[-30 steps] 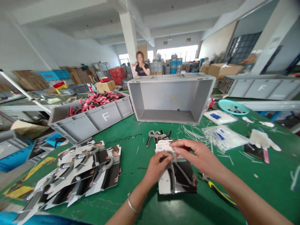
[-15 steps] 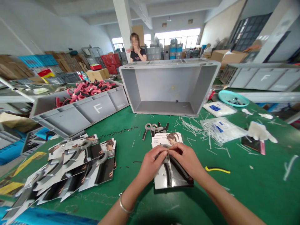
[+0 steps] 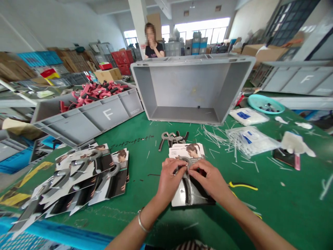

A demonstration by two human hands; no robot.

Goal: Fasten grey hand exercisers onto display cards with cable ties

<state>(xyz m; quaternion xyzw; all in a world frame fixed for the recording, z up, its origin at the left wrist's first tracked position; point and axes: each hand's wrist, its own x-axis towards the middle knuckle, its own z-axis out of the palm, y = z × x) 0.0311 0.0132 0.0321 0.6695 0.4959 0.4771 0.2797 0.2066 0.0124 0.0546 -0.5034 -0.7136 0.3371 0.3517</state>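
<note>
Both hands work at the top of a grey and black hand grip exerciser, which lies on a printed card. My left hand has thumb and forefinger pinched at the exerciser's rounded end. Close beside it, my right hand is pinched too, its fingertips slightly apart from the left ones. Whatever small thing the fingertips hold is too hidden to name. More printed cards lie under this one. Just behind them are several loose hand grips.
Carded hand grips are piled at left. Behind stand a grey crate of red grips and a grey crate on its side. White cable ties, bags, a glove and a yellow-handled tool lie at right. A person is beyond.
The view has shifted a little, with the background crates now higher in the picture. My right fingertips have moved slightly away from the left ones. More of the yellow-handled tool shows.
</note>
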